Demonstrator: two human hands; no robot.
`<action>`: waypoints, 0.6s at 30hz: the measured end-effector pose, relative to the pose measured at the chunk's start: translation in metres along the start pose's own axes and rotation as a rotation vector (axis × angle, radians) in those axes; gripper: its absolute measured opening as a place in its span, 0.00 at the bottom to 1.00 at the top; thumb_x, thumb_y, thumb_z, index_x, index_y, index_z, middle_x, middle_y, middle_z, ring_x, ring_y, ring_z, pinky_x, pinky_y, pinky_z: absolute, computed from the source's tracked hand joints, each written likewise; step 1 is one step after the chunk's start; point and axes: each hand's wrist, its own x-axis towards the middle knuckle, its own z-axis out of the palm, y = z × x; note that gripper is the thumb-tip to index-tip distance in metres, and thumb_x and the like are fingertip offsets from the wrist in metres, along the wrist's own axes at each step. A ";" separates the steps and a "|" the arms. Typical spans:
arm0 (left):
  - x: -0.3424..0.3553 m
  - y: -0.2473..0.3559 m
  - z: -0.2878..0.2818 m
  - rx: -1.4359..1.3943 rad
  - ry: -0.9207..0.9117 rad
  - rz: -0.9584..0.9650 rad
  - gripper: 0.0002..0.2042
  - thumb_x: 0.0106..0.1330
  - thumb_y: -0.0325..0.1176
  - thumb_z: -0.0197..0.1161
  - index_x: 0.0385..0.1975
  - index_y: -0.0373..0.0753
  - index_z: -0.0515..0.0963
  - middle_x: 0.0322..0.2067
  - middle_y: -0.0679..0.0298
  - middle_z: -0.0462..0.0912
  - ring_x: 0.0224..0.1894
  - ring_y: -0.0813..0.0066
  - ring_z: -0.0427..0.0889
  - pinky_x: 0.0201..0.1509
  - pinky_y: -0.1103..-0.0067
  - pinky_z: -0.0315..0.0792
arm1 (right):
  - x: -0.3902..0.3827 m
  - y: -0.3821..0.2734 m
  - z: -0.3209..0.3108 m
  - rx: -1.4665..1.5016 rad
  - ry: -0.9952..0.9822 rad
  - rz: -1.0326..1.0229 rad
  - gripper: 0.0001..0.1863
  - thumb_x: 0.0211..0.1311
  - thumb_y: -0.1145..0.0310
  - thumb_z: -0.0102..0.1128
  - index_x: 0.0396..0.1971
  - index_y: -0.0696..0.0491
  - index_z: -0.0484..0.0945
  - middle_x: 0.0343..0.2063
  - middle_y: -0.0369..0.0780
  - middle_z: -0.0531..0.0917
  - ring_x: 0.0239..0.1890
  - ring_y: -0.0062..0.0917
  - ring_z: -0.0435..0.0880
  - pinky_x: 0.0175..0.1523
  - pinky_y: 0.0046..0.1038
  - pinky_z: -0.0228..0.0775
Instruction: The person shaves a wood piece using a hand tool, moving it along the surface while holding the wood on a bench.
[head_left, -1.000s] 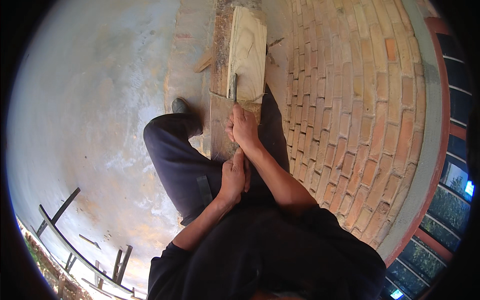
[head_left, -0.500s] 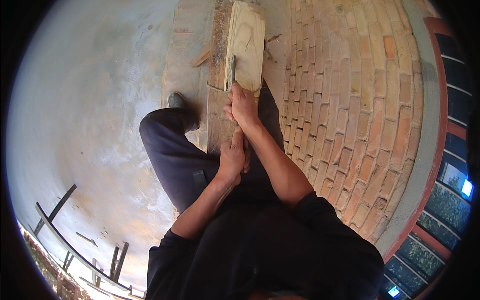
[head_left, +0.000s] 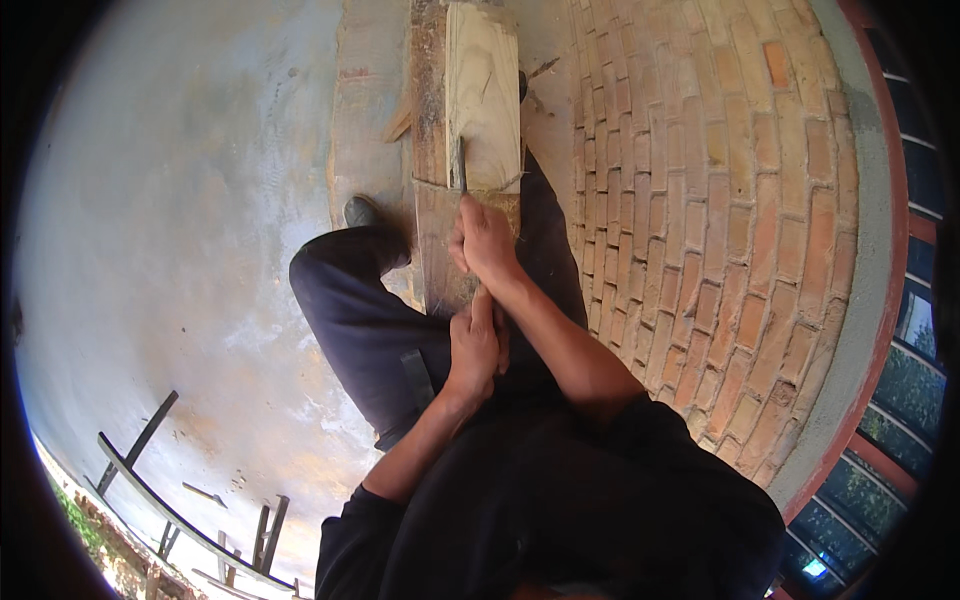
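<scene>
A pale wooden board (head_left: pixel 488 75) lies lengthwise on a narrow, worn wooden bench (head_left: pixel 432 120) in front of me. A slim, dark metal tool with a long narrow blade (head_left: pixel 461 165) rests along the board's left side near its close end; I cannot tell its exact kind. My right hand (head_left: pixel 484 240) is wrapped round the tool just behind the blade, past the board's near end. Closer to my body, my left hand (head_left: pixel 475 345) grips the rear of the same tool, which its fingers mostly hide.
A thin cord (head_left: pixel 432 186) crosses the bench at the board's near end. My legs straddle the bench. A wood offcut (head_left: pixel 398 125) leans at its left. Brick paving (head_left: pixel 690 200) spreads to the right, smooth floor (head_left: pixel 200 220) to the left, with a dark frame (head_left: pixel 180 518) lower left.
Both hands have drawn the tool back toward me, so less of its blade lies over the board. My view has also shifted slightly.
</scene>
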 end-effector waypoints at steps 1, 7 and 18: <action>0.006 0.006 0.004 -0.021 -0.004 0.002 0.25 0.81 0.51 0.44 0.22 0.41 0.67 0.09 0.68 0.64 0.05 0.78 0.60 0.07 0.80 0.53 | 0.009 -0.003 -0.003 -0.031 -0.008 -0.039 0.27 0.76 0.53 0.45 0.14 0.49 0.60 0.08 0.34 0.62 0.07 0.22 0.65 0.11 0.31 0.51; -0.010 -0.012 -0.008 0.029 0.001 0.001 0.24 0.82 0.49 0.42 0.22 0.42 0.64 0.10 0.68 0.64 0.05 0.79 0.59 0.06 0.80 0.50 | -0.023 0.001 0.012 -0.123 0.109 -0.019 0.30 0.77 0.50 0.43 0.11 0.49 0.60 0.06 0.35 0.64 0.04 0.23 0.63 0.11 0.31 0.51; -0.005 -0.002 0.001 -0.004 0.008 -0.011 0.23 0.81 0.49 0.44 0.22 0.42 0.69 0.08 0.67 0.65 0.06 0.77 0.60 0.07 0.79 0.52 | -0.012 -0.002 0.002 -0.123 0.046 -0.066 0.29 0.77 0.52 0.42 0.13 0.48 0.56 0.07 0.33 0.60 0.05 0.21 0.62 0.11 0.29 0.50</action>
